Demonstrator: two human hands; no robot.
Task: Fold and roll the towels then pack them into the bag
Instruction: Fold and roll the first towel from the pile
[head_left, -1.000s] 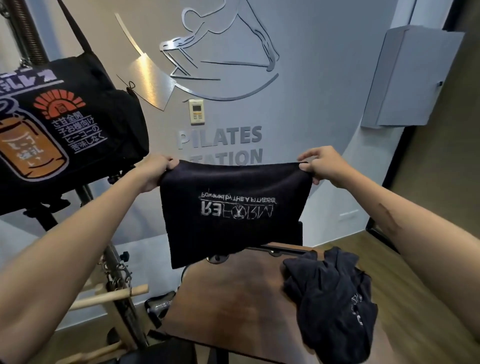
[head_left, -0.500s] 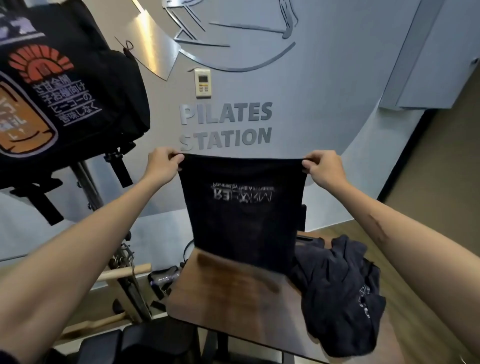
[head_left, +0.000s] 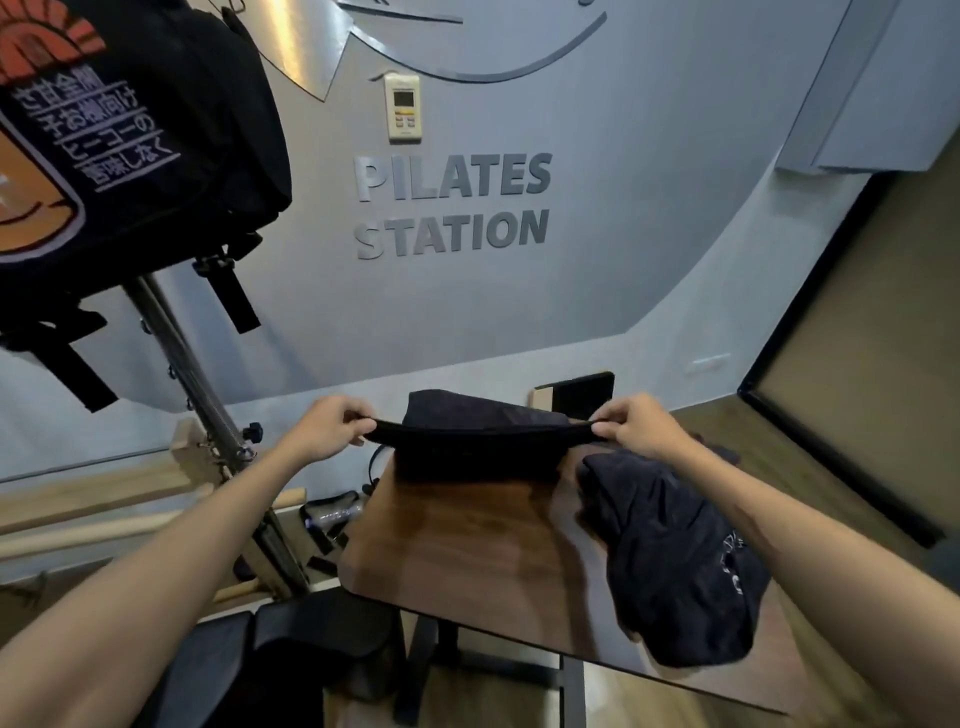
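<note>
A black towel (head_left: 478, 441) is stretched between my hands over the far end of a dark wooden table (head_left: 467, 545). My left hand (head_left: 332, 428) pinches its left corner and my right hand (head_left: 639, 423) pinches its right corner. The towel lies almost flat, its far part draped on the table's back edge. A crumpled heap of black towels (head_left: 670, 551) with white lettering sits on the table's right side, under my right forearm. A black bag (head_left: 130, 135) with an orange and white print hangs at the upper left from a metal pole (head_left: 192, 374).
Behind the table is a grey wall with the letters PILATES STATION (head_left: 452, 205) and a small controller (head_left: 402, 106). Wooden bars and exercise-machine parts (head_left: 156, 514) stand at the left. A black padded seat (head_left: 311, 654) is below the table's near-left corner. Wood floor runs at the right.
My hands have come down from chest height to table level, and the hanging towel has been lowered from vertical to nearly flat over the table's far end. The view has tilted down.
</note>
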